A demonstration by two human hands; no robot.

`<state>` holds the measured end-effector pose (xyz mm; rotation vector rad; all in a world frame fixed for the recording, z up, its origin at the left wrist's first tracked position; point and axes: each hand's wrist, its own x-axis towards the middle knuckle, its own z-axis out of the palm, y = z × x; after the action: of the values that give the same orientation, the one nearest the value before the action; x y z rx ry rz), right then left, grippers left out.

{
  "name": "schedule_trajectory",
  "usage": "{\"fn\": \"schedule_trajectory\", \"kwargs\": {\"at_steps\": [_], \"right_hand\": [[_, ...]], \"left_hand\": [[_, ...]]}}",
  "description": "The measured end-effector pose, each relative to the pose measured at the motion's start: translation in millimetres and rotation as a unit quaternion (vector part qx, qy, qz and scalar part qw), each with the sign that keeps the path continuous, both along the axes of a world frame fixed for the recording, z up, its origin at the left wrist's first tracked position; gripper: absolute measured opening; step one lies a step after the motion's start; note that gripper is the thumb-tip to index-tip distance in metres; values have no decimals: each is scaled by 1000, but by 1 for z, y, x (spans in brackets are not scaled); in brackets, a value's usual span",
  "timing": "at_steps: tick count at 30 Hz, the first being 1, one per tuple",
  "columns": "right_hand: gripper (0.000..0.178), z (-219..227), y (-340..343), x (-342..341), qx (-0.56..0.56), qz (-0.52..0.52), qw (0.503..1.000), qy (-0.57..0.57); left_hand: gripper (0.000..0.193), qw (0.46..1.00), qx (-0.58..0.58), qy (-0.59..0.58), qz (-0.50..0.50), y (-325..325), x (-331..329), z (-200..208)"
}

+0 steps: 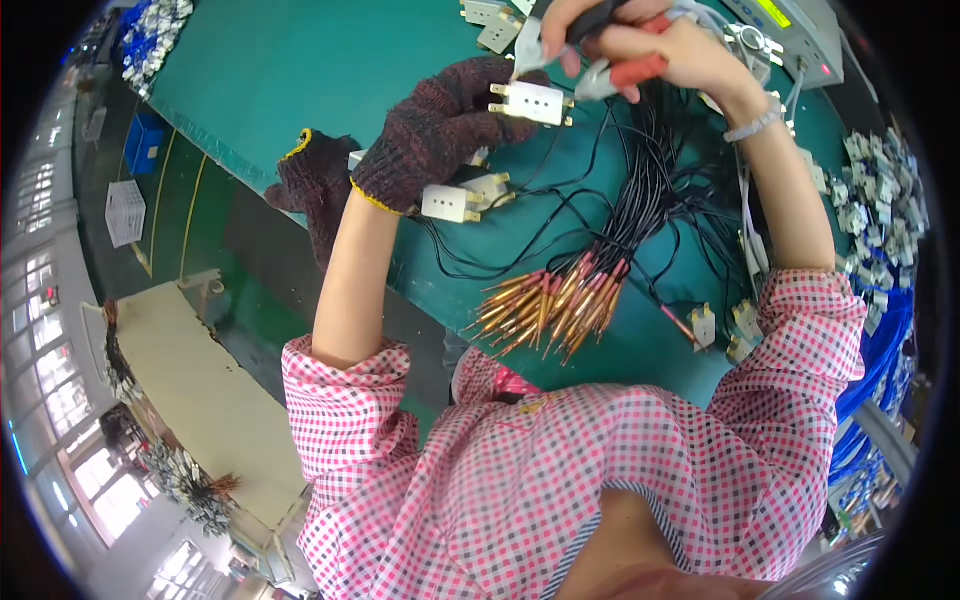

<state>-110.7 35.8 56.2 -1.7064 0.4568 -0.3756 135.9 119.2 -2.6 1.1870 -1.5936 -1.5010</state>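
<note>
My left hand [435, 115], in a dark knitted glove with a yellow cuff edge, grips a small white block [537, 103] with several dark holes in its face and metal tabs at both ends. My bare right hand [685, 55] is closed around a red-handled clip [640, 70] and a black-handled clip [592, 20]. Their pale tips are close to the block's two ends; whether they touch the tabs I cannot tell. Another white block [447, 203] lies below my gloved hand, among thin black leads. A bundle of black wires [640, 190] with copper-coloured tips [555, 305] spreads toward me.
A second dark glove [318, 180] hangs over the left edge of the green table [280, 60]. A grey meter [790, 40] with a lit display stands at the far right. White blocks [880, 210] are heaped at the right, above blue wires [885, 350]. A pale table [200, 390] is at the left.
</note>
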Motion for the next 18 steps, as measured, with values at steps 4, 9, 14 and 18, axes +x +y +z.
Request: {"fn": "schedule_trajectory", "kwargs": {"at_steps": [4,9,14,18], "right_hand": [[32,-4,-8,32,69,51,996,11],[20,-5,-3,26,-255,71,964,-23],[14,-2,1,15,-293,35,955,43],[14,4,5,24,-300,49,952,25]], "left_hand": [[52,998,41,-44,30,3,1,2],[54,999,33,18,6,-3,3,-4],[57,999,31,-32,10,1,5,-7],[56,999,7,-33,5,-2,4,-9]]}}
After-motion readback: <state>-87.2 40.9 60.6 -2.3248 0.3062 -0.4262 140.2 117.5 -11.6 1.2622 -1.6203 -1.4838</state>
